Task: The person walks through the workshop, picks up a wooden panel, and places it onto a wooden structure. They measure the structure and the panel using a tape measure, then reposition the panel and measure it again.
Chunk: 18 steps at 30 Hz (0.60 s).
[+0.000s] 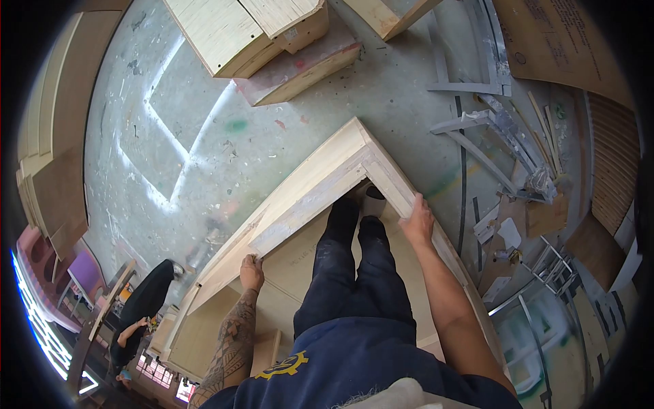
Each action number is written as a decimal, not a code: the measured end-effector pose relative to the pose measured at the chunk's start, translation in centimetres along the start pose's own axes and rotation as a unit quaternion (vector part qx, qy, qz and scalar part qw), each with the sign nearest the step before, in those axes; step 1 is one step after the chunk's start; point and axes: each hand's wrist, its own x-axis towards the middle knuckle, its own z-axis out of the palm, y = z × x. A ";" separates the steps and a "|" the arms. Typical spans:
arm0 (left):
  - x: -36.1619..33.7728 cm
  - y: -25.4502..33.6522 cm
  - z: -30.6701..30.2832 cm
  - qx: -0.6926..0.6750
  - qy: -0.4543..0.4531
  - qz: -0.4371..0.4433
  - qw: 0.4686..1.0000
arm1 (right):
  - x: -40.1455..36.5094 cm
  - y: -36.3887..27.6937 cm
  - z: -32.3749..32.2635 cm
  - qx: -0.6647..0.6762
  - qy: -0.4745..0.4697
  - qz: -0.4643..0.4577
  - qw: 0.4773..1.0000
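I stand inside a large pale wooden frame (395, 178), whose corner points away from me. On its left side lies a wooden strip (306, 210) with greyish, worn patches. My left hand (252, 271) is closed at the near end of that strip, thumb and fingers pinched together. My right hand (417, 221) grips the right rail of the frame, its fingers curled over the edge; their undersides are hidden. Below the frame, a plywood panel (286, 279) with faint lettering shows beside my legs.
Plywood boxes (238, 37) stand on the concrete floor (225, 129) beyond the frame. Metal frames (470, 123), scraps and a cardboard sheet (558, 41) lie at the right. Stacked boards (51, 136) lean at the left, where another person (139, 313) is at the lower edge.
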 end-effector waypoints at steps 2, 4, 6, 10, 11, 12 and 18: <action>0.2 0.0 -0.1 -0.014 -0.001 -0.001 1.000 | -0.1 -0.2 -0.2 -0.001 0.007 0.000 1.000; 0.2 -0.2 0.2 -0.025 -0.007 -0.018 0.999 | -0.4 -0.4 -0.2 -0.004 0.007 0.010 1.000; 0.4 -0.5 0.4 -0.023 -0.012 -0.018 0.999 | -0.5 -0.9 -0.2 -0.008 0.009 0.019 1.000; 0.6 -0.8 0.3 -0.026 -0.029 -0.009 0.999 | -0.5 -1.5 0.0 -0.045 0.008 0.044 0.998; 0.6 -0.8 0.2 -0.025 -0.028 -0.008 0.999 | -0.5 -1.6 0.2 -0.050 0.004 0.058 0.997; 0.5 -0.8 0.2 -0.019 -0.022 -0.001 1.000 | -0.5 -1.5 0.3 -0.050 0.004 0.058 0.997; 0.6 -0.9 0.5 -0.009 -0.007 0.015 1.000 | -0.5 -1.4 0.6 -0.040 0.019 0.056 0.997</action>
